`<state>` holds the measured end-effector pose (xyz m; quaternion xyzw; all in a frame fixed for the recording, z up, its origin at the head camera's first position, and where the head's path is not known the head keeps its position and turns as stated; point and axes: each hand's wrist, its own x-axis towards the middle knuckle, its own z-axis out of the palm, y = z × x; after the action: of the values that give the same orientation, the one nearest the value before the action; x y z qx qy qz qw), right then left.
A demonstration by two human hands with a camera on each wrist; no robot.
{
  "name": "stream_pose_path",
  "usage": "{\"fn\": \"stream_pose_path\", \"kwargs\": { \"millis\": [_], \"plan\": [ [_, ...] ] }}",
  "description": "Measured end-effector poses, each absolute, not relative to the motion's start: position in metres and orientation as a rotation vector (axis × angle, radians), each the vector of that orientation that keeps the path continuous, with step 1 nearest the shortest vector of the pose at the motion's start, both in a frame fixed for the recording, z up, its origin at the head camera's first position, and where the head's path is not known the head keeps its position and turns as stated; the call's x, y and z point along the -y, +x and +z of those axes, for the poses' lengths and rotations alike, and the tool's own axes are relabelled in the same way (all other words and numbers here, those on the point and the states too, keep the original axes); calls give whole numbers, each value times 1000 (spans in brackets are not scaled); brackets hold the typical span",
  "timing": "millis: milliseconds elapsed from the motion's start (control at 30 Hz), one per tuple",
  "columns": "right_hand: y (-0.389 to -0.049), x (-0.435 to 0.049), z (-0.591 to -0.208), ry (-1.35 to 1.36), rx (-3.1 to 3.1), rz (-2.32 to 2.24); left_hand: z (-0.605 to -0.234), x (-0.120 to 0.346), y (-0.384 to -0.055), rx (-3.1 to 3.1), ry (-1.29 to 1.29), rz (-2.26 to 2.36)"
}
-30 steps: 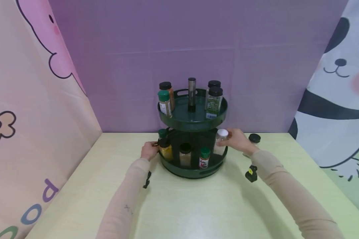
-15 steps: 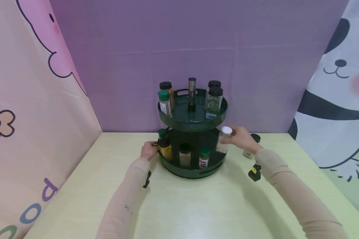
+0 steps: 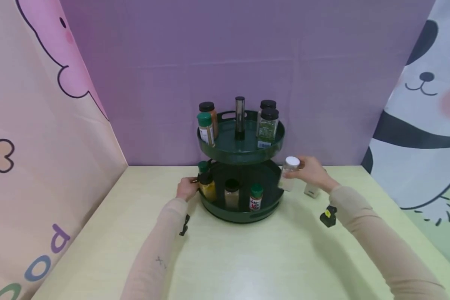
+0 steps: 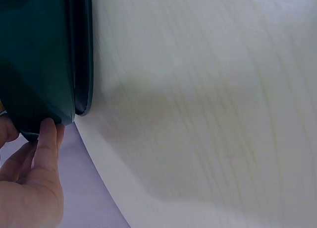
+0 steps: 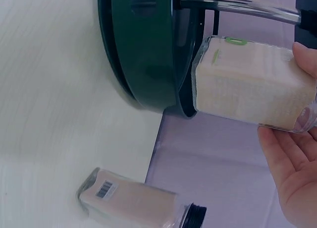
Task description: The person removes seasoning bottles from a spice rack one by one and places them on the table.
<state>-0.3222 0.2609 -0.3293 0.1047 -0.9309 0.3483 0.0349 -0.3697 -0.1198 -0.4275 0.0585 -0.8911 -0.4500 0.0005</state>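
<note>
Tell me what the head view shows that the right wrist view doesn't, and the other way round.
Only the head view: the left hand at the rack, the white cap of the held jar, and the panda print.
Only the right wrist view: the held jar's green marks, and a clearly recognisable barcode on the second jar.
Both: the right hand gripping the held jar, the second jar on the table, the dark green two-tier rack and purple backdrop.
</note>
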Motion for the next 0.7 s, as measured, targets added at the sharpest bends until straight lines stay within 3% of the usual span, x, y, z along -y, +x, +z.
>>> {"fn": "stream_pose_path", "kwargs": {
  "millis": [700],
  "plan": [
    [-310, -292, -335, 268, 2864, 1009, -424, 119, -365, 2799, 181, -1410]
  ]
}}
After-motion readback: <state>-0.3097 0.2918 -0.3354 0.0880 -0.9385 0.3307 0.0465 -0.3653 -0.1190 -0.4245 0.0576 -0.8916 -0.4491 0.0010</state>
